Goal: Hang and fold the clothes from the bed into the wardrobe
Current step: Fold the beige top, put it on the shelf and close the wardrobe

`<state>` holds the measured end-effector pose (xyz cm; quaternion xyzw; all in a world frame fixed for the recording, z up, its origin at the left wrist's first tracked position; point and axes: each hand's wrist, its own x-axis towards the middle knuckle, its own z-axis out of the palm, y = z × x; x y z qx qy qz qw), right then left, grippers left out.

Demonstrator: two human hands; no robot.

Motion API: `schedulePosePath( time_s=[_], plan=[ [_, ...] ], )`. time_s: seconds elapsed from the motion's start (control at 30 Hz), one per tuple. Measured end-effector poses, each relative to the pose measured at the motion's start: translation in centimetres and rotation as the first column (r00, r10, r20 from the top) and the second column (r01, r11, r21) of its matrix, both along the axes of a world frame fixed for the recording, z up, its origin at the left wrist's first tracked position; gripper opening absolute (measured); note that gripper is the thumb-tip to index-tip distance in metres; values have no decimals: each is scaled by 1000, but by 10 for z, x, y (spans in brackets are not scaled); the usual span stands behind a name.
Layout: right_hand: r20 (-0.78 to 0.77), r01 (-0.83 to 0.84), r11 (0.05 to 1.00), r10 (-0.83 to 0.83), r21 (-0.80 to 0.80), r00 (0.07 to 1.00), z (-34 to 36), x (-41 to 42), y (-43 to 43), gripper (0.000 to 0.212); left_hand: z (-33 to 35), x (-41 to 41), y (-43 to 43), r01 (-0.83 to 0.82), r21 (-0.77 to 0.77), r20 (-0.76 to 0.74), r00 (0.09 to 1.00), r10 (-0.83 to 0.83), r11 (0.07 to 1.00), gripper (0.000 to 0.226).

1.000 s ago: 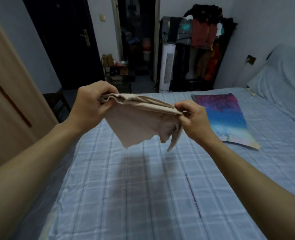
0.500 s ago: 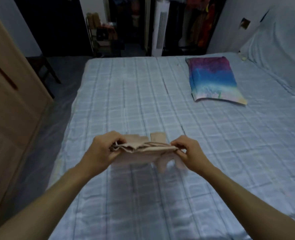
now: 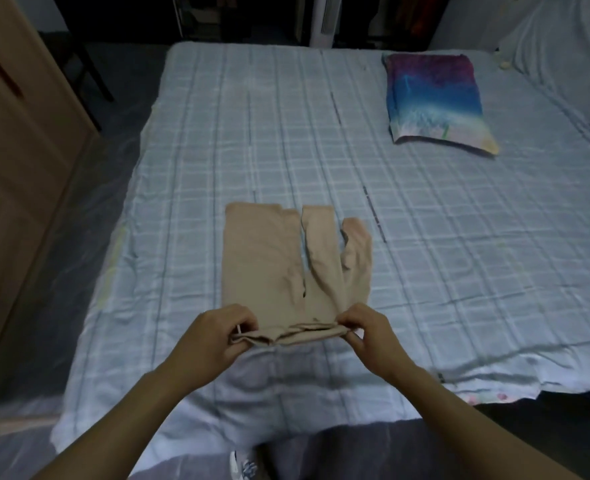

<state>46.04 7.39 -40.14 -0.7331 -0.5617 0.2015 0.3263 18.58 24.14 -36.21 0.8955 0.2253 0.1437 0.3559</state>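
A beige garment lies spread flat on the bed, its far end split into narrow strips. My left hand pinches the left corner of its near edge. The right corner of that edge is pinched by my right hand. The near edge is bunched and slightly lifted between the two hands. A folded multicoloured cloth, purple, blue and pale, rests at the far right of the bed. The wooden wardrobe door stands at the left.
The bed has a pale blue checked sheet and a heaped grey duvet at the far right. A dark chair and a white tower fan stand beyond the bed. A shoe shows at the bottom edge.
Both hands came down from chest height with the beige garment and laid it flat on the bed. The view tilted down towards the mattress.
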Motion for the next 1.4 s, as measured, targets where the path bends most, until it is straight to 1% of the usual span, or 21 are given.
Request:
schedulePosePath(
  time_s=[0.1, 0.3, 0.4, 0.47, 0.57, 0.6, 0.67, 0.7, 0.73, 0.8, 0.87, 0.93, 1.0, 1.13, 1.27, 1.33, 1.4],
  plan=[
    [32, -32, 999, 33, -40, 999, -21, -13, -21, 17, -18, -17, -33, -21, 9, -62, 998, 21, 1000, 25],
    [34, -64, 991, 68, -119, 997, -59, -27, -36, 13, -66, -39, -79, -54, 3, -185, 981, 54, 999, 25],
    [46, -98, 983, 107, -155, 993, -79, -32, -41, 15, -90, -41, -89, -74, 6, -261, 962, 73, 997, 20],
    [42, -130, 977, 138, -169, 989, -96, -33, -44, 16, -105, -40, -94, -53, 7, -311, 949, 53, 999, 14],
    [7, -149, 969, 154, -197, 988, -118, -35, -51, 10, -125, -39, -103, -30, -11, -395, 918, 23, 999, 8],
    [-4, -150, 961, 154, -232, 988, -122, -36, -53, 11, -130, -39, -105, -25, -25, -440, 898, 12, 999, 10],
    [-56, -130, 939, 118, -318, 991, -122, -37, -60, 20, -131, -39, -109, 13, -82, -563, 824, -57, 997, 24],
    [-89, -102, 931, 76, -350, 993, -118, -36, -62, 26, -128, -39, -108, 17, -122, -609, 789, -88, 992, 33],
    [-113, -55, 927, 14, -372, 993, -112, -33, -61, 33, -124, -37, -105, 5, -153, -627, 773, -100, 988, 42],
    [-134, 68, 926, -126, -371, 983, -98, -23, -47, 40, -116, -30, -91, -35, -161, -613, 787, -72, 986, 48],
    [-121, 170, 926, -222, -337, 968, -81, -9, -24, 38, -109, -15, -66, -69, -92, -554, 832, 7, 993, 44],
    [-84, 210, 935, -243, -287, 966, -65, 4, 3, 35, -100, 9, -39, -106, -30, -487, 870, 78, 994, 40],
    [-65, 229, 943, -251, -240, 966, -56, 17, 32, 32, -94, 36, -13, -129, 0, -423, 899, 117, 992, 37],
    [-74, 290, 934, -311, -208, 948, -52, 42, 82, 26, -92, 89, 34, -167, -16, -332, 931, 152, 986, 32],
    [-44, 361, 914, -375, -183, 926, -64, 65, 121, 26, -110, 127, 68, -187, -54, -226, 959, 171, 981, 24],
    [-35, 397, 899, -410, -185, 911, -74, 78, 137, 26, -121, 146, 85, -182, -66, -203, 965, 165, 981, 22],
    [-41, 430, 875, -449, -220, 893, -88, 93, 153, 28, -131, 167, 99, -178, -79, -195, 968, 160, 981, 20]
  ],
)
